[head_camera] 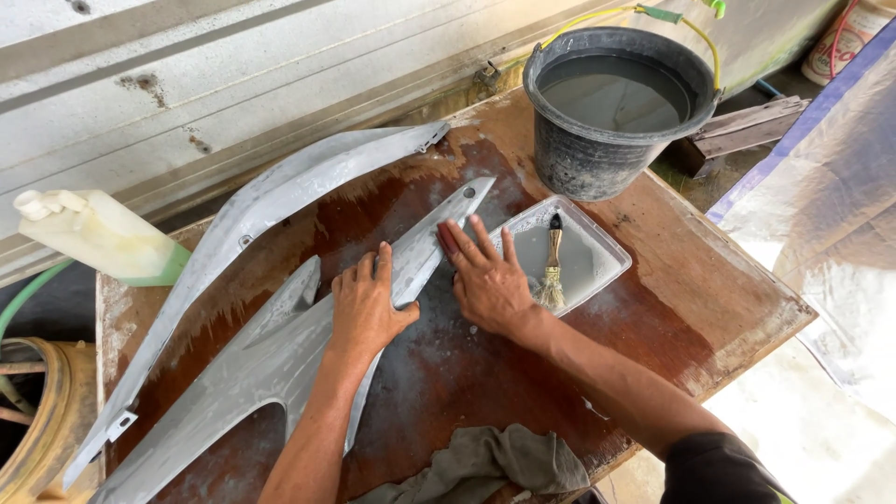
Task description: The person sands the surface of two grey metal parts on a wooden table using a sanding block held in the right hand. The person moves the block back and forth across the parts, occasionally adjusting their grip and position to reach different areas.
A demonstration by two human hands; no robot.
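A long grey plastic body panel [271, 364] lies across the wet wooden table [691, 308], its pointed end toward the upper right. My left hand [366, 303] presses flat on the panel's middle, fingers spread. My right hand [485, 275] rests just right of it, fingers on the panel's edge, with a small dark red piece under the fingertips at the panel. A second curved grey panel [252, 205] lies behind the first.
A shallow clear tray [607, 261] with grey water holds a small brush [552, 271] beside my right hand. A black bucket [607, 140] of murky water stands at the back. A grey rag [485, 462] lies at the front edge. A pale plastic jug [93, 233] sits at left.
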